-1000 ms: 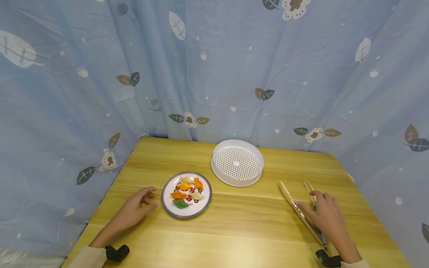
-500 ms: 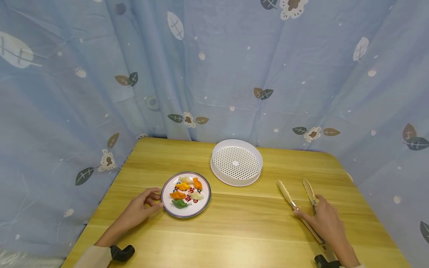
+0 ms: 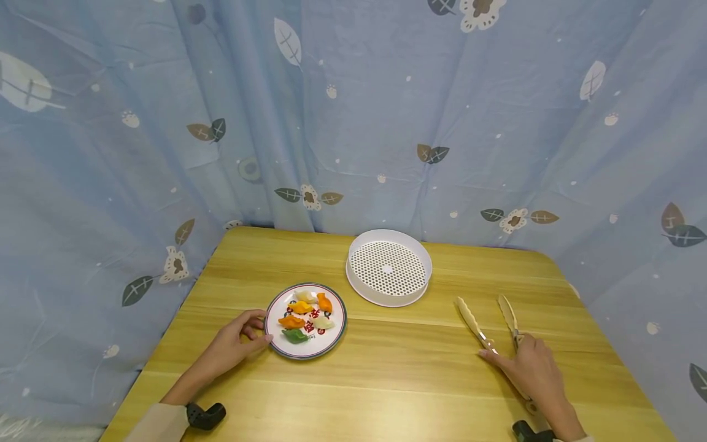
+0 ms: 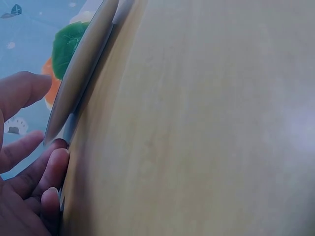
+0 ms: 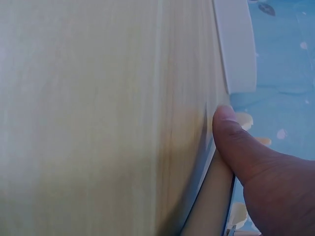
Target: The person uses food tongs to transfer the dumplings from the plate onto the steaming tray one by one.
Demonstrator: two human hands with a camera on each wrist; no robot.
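Wooden worktop carried tongs lying with their long axis running away from the person, handle end clasped under right hand; left hand, fingers relaxed, touched plate.

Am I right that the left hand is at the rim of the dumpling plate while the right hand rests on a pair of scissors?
Not quite: the right hand rests on tongs, not scissors, as the head view shows. The left hand is indeed at the plate rim.
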